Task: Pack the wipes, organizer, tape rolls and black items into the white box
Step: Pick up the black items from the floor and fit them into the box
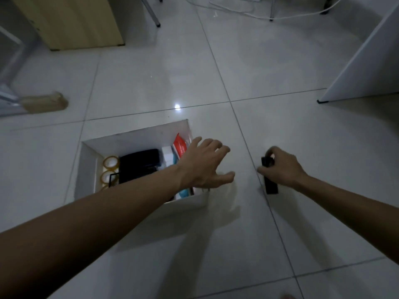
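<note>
- The white box (pixel 138 134) is sitting open on the tiled floor (pixel 216 72), low and left of centre.
- Inside it, tape rolls (pixel 111 162) are standing along the left wall, with a black mesh organizer (pixel 113 180) showing just beside them.
- A black case (pixel 140 162) is lying in the middle of the box, and a small white block (pixel 167 157) is sitting to its right.
- A red and white wipes pack (pixel 180 145) is leaning against the right wall; its print is too blurred to read. A teal pack (pixel 183 193) is peeking out under the left wrist.
- The left hand (pixel 203 167) is reaching across the box's right edge, palm down, fingers spread and straight — holding nothing.
- The right hand (pixel 282 167) is hovering over the floor to the right of the box, fingers curled around a slim black bar (pixel 271 186) whose lower end is sticking out below the palm.
- Farther off, a wooden cabinet (pixel 73 20) is standing at top left, a brown brush (pixel 44 103) is lying at the left — blurred — and white cables (pixel 259 14) are trailing across the top.
</note>
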A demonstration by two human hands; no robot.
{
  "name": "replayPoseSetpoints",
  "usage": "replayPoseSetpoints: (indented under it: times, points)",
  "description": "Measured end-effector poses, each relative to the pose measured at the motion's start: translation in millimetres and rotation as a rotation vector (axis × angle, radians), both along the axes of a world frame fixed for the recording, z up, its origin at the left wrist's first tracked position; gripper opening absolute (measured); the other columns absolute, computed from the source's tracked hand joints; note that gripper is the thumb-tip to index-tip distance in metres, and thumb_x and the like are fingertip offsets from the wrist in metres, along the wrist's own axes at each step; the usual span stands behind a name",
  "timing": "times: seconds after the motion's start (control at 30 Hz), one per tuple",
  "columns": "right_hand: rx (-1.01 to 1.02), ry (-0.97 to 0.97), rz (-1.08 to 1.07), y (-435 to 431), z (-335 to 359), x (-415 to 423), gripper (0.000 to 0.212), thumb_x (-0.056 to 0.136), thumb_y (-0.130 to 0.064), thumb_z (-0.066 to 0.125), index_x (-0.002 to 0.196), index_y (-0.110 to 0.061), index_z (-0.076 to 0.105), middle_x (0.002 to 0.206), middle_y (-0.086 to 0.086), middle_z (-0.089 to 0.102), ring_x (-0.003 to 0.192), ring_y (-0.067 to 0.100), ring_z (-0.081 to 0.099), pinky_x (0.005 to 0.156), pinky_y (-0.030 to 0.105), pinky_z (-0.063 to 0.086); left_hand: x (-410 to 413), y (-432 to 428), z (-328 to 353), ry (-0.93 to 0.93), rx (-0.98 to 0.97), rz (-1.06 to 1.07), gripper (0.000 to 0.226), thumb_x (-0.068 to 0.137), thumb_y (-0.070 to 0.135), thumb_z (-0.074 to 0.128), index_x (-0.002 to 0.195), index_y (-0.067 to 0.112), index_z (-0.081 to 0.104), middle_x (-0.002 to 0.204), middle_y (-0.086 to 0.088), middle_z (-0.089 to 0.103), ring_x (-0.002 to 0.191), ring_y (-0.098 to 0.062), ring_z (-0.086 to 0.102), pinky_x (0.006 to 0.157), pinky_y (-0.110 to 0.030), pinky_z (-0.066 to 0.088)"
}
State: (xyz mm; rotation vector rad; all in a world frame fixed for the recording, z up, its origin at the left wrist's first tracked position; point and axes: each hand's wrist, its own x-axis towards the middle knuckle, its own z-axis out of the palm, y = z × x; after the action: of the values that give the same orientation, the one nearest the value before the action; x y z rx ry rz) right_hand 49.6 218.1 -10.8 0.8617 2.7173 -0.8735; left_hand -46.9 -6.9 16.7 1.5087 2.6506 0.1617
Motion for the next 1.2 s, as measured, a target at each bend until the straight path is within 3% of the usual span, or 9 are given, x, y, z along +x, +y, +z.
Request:
replayPoseSetpoints:
  times: [0.07, 0.17, 0.3, 0.43, 0.67, 0.9, 1.03, 1.1, 1.2]
  points:
    - [-0.044, 0.189, -0.038, -22.0, 28.8, -20.0, 0.041, 0.075, -0.032, 0.077, 0.108, -0.016, 0.059, 0.095, 0.003, 0.063, 0.085, 0.020, 0.060, 0.072, 0.026, 0.045, -8.6, -8.3, 12.6, -0.031, 0.116, 0.074, 0.072, 0.080, 0.070, 0.044, 0.133, 0.022, 0.051, 0.134, -0.003, 0.055, 0.128, -0.021, 0.045, 0.108, -0.045, 0.034]
    - [-0.243, 0.383, -0.131, -50.2, 65.5, -52.6, 0.037, 0.075, -0.035, 0.074, 0.106, -0.019, 0.062, 0.096, 0.001, 0.066, 0.085, 0.018, 0.065, 0.075, 0.032, 0.056, -19.0, -20.9, 32.8, -0.298, 0.290, 0.215, 0.064, 0.079, 0.065, 0.059, 0.130, 0.025, 0.053, 0.129, 0.003, 0.057, 0.121, -0.013, 0.047, 0.100, -0.033, 0.040]
    - [-0.626, 0.472, -0.112, -86.7, 86.2, -85.7, 0.042, 0.080, -0.030, 0.076, 0.112, -0.009, 0.060, 0.101, 0.011, 0.068, 0.084, 0.023, 0.072, 0.071, 0.037, 0.062, -33.4, -39.8, 58.6, -0.529, 0.487, 0.377, 0.044, 0.085, 0.038, 0.070, 0.123, 0.023, 0.055, 0.099, 0.012, 0.068, 0.089, -0.001, 0.064, 0.077, -0.021, 0.053]
    - [-0.715, 0.492, -0.030, -126.6, 87.2, -100.4, 0.021, 0.093, -0.021, 0.065, 0.109, -0.007, 0.061, 0.098, 0.015, 0.069, 0.079, 0.023, 0.074, 0.071, 0.034, 0.062, -49.7, -78.7, 66.4, -0.584, 0.585, 0.493, 0.027, 0.087, 0.016, 0.068, 0.114, 0.013, 0.062, 0.091, -0.007, 0.072, 0.081, -0.022, 0.071, 0.071, -0.031, 0.058]
    - [-0.676, 0.407, 0.199, -172.2, 81.5, -105.8, 0.019, 0.097, -0.013, 0.058, 0.113, -0.008, 0.067, 0.094, 0.012, 0.070, 0.084, 0.026, 0.072, 0.075, 0.035, 0.062, -53.6, -152.3, 66.5, -0.734, 0.471, 0.611, 0.027, 0.084, 0.012, 0.072, 0.110, 0.016, 0.065, 0.096, -0.009, 0.069, 0.085, -0.021, 0.069, 0.063, -0.028, 0.059]
    - [-0.509, 0.390, 0.424, -198.4, 77.1, -105.9, 0.020, 0.094, -0.016, 0.063, 0.111, -0.011, 0.070, 0.093, 0.008, 0.072, 0.082, 0.017, 0.070, 0.076, 0.034, 0.061, -47.1, -181.4, 52.2, -0.775, 0.386, 0.608, 0.019, 0.084, 0.009, 0.072, 0.099, 0.021, 0.066, 0.096, -0.010, 0.070, 0.091, -0.025, 0.069, 0.078, -0.037, 0.059]
    - [-0.514, 0.366, 0.513, -210.8, 73.5, -110.9, 0.024, 0.093, -0.015, 0.064, 0.117, -0.013, 0.068, 0.101, 0.009, 0.070, 0.090, 0.022, 0.069, 0.080, 0.038, 0.061, -45.9, -188.3, 47.5, -0.782, 0.391, 0.583, 0.015, 0.083, 0.015, 0.074, 0.090, 0.025, 0.065, 0.094, -0.011, 0.069, 0.089, -0.027, 0.069, 0.075, -0.039, 0.059]
    - [-0.499, 0.361, 0.568, -218.9, 73.7, -113.5, 0.024, 0.094, -0.015, 0.063, 0.117, -0.014, 0.068, 0.100, 0.006, 0.070, 0.089, 0.020, 0.068, 0.079, 0.036, 0.061, -47.0, -192.0, 46.4, -0.777, 0.404, 0.581, 0.015, 0.084, 0.015, 0.073, 0.084, 0.026, 0.063, 0.092, -0.009, 0.070, 0.088, -0.026, 0.070, 0.075, -0.038, 0.060]
    - [-0.481, 0.379, 0.611, -229.2, 72.4, -115.5, 0.023, 0.095, -0.014, 0.061, 0.118, -0.015, 0.066, 0.097, 0.004, 0.068, 0.084, 0.013, 0.065, 0.076, 0.029, 0.059, -48.7, -197.4, 43.7, -0.776, 0.407, 0.562, 0.018, 0.083, 0.012, 0.073, 0.092, 0.025, 0.063, 0.095, -0.007, 0.069, 0.089, -0.022, 0.071, 0.075, -0.040, 0.061]
